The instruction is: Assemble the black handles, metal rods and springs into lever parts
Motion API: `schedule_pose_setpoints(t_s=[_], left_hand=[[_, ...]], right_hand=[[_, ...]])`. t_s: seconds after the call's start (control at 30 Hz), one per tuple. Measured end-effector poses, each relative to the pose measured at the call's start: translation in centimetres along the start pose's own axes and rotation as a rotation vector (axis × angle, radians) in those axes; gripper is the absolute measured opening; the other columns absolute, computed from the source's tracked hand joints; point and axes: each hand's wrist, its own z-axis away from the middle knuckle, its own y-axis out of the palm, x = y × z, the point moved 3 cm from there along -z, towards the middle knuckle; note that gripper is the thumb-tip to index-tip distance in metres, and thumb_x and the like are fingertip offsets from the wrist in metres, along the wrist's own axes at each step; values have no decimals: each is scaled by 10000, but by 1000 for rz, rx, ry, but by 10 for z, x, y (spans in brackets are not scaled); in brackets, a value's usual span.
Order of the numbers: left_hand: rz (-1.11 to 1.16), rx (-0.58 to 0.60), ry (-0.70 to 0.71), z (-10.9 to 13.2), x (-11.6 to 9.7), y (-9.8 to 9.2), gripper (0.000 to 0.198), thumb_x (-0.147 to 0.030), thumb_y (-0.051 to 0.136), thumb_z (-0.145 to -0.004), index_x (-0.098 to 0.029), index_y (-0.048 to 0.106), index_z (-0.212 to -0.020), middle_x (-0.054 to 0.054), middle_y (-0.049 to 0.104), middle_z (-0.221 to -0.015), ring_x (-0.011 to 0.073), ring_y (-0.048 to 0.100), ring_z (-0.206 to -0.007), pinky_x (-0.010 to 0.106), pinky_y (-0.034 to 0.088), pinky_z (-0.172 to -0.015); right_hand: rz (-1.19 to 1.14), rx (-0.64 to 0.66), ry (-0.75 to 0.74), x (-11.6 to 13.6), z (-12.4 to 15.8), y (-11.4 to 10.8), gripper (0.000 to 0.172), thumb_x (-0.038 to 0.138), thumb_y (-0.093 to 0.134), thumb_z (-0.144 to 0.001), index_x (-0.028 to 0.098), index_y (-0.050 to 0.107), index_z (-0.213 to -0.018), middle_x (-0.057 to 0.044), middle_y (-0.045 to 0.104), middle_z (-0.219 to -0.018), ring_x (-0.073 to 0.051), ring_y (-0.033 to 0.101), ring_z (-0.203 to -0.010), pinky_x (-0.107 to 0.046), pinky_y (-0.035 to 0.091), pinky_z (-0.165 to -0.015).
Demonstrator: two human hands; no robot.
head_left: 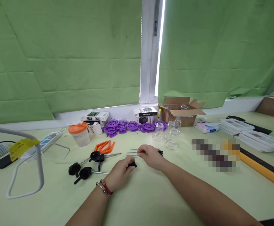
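Note:
My left hand [120,173], with a red bracelet at the wrist, is closed on a small black part [133,164] that sticks out past the fingertips. Close by on the right, my right hand [152,157] has thumb and fingers pinched together; what they hold, if anything, is too small to make out. Thin metal rods [132,155] lie on the table at its fingertips. Partly hidden behind that hand are small coil springs and dark green pieces [160,152]. Black knobs with metal shafts [85,173] lie left of my left hand, near orange handles [104,147].
Purple round plastic parts [133,126] line the back, beside clear jars [170,145] and an open cardboard box [180,116]. An orange-lidded cup [79,135] stands left. A grey bent frame [40,169] rises at front left. White trays [260,139] are stacked right.

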Motion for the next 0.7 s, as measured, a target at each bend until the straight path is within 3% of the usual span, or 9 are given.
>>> schedule_pose_setpoints(t_s=[0.27,0.7], left_hand=[[108,0,-13,1,-2,0,115,-233,418,-830,-195,478,-920,-9,559,-751,129,505,-676,251,393,-652],[271,-40,1,-1,2,5,175,-229,457,-835,-198,446,-1006,26,609,-870,146,555,-801,270,434,-716]], right_hand=[[-297,-44,-3,-4,18,33,97,232,503,-762,178,581,-778,-1,596,-731,-130,521,-678,-241,414,-632],[-462,-32,-38,2,20,32,141,242,511,-773,182,632,-814,-25,666,-806,-169,602,-777,-293,468,-740]])
